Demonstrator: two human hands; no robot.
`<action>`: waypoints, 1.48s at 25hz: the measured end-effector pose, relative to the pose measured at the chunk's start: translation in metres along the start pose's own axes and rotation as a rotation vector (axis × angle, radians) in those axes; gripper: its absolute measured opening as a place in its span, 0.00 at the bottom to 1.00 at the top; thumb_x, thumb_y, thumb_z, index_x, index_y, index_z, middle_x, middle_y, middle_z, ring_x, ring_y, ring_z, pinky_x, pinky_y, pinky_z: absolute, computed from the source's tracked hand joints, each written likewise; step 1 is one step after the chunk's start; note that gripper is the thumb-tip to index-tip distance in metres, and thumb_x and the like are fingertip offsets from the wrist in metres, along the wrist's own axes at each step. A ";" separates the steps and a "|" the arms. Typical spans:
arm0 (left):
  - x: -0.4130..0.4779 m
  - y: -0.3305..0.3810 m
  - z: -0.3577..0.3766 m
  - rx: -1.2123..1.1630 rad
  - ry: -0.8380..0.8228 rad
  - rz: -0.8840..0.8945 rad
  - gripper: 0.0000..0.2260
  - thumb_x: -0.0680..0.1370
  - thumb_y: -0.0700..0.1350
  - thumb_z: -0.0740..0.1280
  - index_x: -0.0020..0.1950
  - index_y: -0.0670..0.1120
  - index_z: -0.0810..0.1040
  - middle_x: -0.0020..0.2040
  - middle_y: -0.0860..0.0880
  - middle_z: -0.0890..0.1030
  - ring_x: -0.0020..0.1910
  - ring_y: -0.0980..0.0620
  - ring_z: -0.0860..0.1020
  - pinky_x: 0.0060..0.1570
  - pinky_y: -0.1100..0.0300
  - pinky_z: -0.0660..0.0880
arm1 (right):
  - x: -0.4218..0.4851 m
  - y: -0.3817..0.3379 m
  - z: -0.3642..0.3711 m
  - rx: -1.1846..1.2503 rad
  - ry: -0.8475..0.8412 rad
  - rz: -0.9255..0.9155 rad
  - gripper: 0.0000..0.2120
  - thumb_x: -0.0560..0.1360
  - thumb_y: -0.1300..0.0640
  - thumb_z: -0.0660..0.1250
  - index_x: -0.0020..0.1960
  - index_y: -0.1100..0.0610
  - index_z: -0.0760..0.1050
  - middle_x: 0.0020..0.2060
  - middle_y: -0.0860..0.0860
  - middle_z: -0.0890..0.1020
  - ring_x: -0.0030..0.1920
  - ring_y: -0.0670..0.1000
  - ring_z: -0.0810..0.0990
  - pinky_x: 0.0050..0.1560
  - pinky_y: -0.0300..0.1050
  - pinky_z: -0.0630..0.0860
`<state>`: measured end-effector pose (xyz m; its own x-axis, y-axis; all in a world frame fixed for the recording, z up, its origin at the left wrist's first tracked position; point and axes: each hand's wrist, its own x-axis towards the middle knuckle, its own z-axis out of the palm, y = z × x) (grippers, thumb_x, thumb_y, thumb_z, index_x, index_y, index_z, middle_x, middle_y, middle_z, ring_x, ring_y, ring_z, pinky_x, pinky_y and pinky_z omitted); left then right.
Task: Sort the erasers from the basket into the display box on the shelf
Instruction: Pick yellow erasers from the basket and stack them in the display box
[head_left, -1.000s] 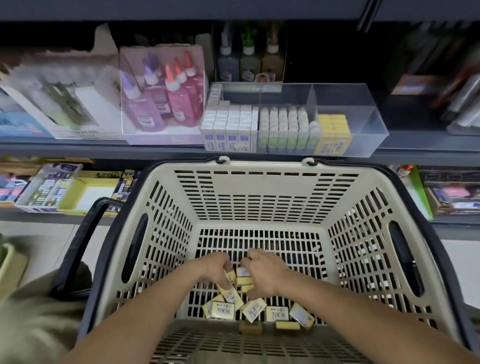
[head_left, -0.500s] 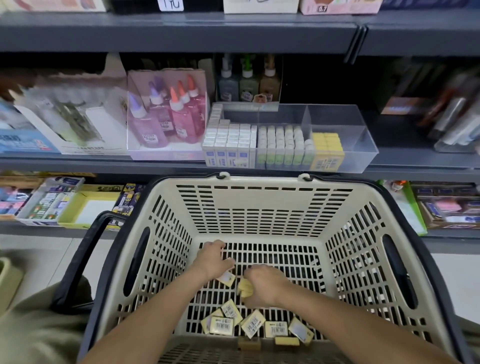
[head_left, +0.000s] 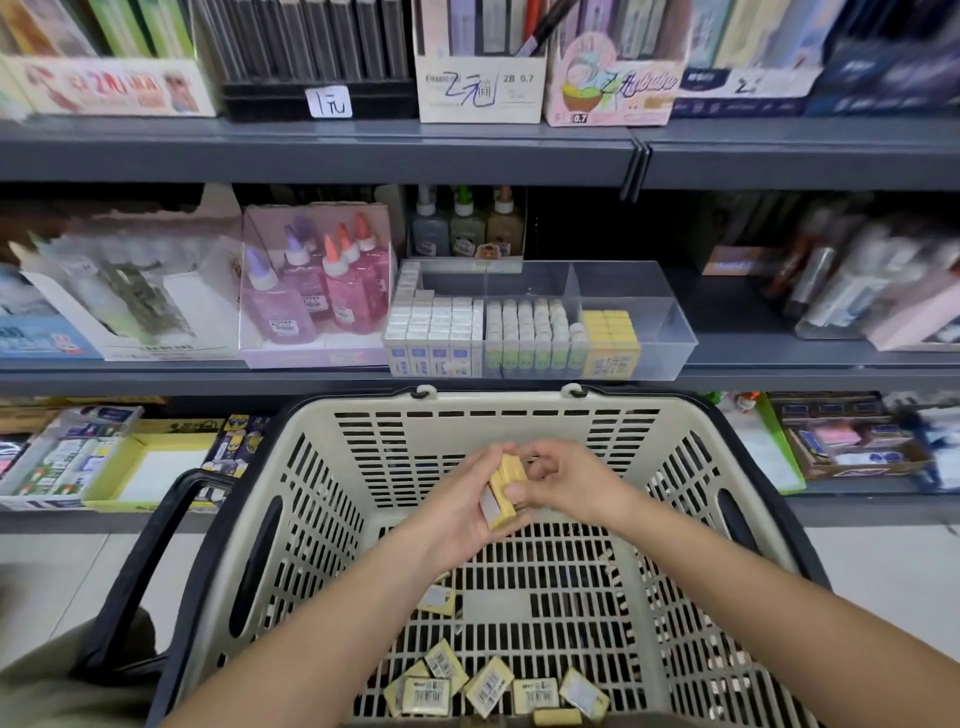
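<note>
Erasers (head_left: 503, 491), yellow, a small stack, are held over the basket (head_left: 498, 402) middle. The long axis is tilted, upper ends pointed toward the shelf (head_left: 779, 364), labelled end down toward the wearer. The stack is cradled in the curled left hand (head_left: 462, 514) and pinched from the side by the right hand (head_left: 563, 480). Both forearms are reached in over the near rim. Loose erasers (head_left: 488, 686) are scattered on the basket floor. The display box (head_left: 639, 312) sits just beyond the far rim, with open room beside its yellow rows (head_left: 610, 338).
</note>
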<state>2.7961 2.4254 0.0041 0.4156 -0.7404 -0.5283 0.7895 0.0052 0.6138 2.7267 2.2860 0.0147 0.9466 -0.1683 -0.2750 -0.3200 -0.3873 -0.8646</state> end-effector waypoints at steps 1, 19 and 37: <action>-0.002 0.003 0.002 -0.016 -0.013 -0.019 0.14 0.78 0.50 0.61 0.60 0.45 0.75 0.52 0.42 0.81 0.40 0.49 0.81 0.34 0.57 0.80 | -0.003 -0.004 -0.007 0.034 -0.007 -0.016 0.15 0.70 0.59 0.73 0.49 0.43 0.74 0.32 0.46 0.76 0.29 0.36 0.74 0.37 0.29 0.71; -0.002 0.019 0.041 0.139 0.012 0.030 0.14 0.69 0.41 0.71 0.53 0.43 0.76 0.38 0.43 0.82 0.31 0.53 0.78 0.22 0.68 0.72 | -0.028 -0.017 -0.059 0.445 0.131 0.025 0.11 0.75 0.57 0.64 0.56 0.56 0.78 0.46 0.53 0.84 0.42 0.47 0.82 0.43 0.37 0.80; 0.019 0.050 0.079 0.300 0.186 0.198 0.08 0.76 0.44 0.65 0.52 0.43 0.75 0.31 0.48 0.77 0.30 0.54 0.75 0.23 0.63 0.67 | 0.025 -0.037 -0.194 -0.962 0.322 0.015 0.08 0.75 0.54 0.64 0.51 0.49 0.80 0.49 0.47 0.83 0.50 0.52 0.79 0.52 0.47 0.76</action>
<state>2.8080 2.3580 0.0714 0.6425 -0.6107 -0.4629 0.5309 -0.0810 0.8436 2.7541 2.1202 0.1212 0.9321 -0.3606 -0.0341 -0.3620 -0.9248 -0.1173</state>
